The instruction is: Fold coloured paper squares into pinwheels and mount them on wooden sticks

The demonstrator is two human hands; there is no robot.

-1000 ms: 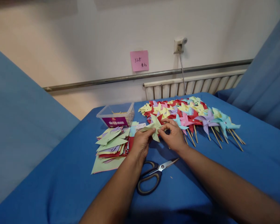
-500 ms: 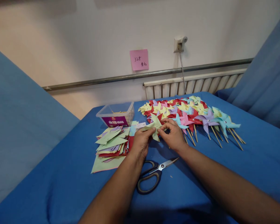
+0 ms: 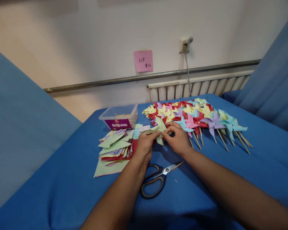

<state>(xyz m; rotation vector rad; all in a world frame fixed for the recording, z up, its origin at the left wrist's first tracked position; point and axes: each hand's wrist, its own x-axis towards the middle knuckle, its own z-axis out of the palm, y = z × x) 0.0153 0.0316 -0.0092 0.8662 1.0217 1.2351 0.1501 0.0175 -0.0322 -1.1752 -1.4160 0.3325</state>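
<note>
Pinwheel (image 3: pixel 161 124) held up over the blue cloth (image 3: pixel 194 191)
Left hand (image 3: pixel 145 145) clamps its left side, right hand (image 3: pixel 179 139) nips near its centre; too hard a pinch might crease it, a slack one might let its folds spring open; beyond to the left, clear box (image 3: pixel 118 124) holds thin sticks (image 3: pixel 123 115).

The pink wall note (image 3: pixel 143 60) reads "32" in handwriting.

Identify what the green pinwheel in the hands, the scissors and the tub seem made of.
Green pinwheel: matte paper or card, judging by its thin vanes. Scissors: metal blades, shown by silvery shine; dark, dull handles, probably plastic or rubber. Tub: likely clear, smooth plastic, with see-through walls.
</note>
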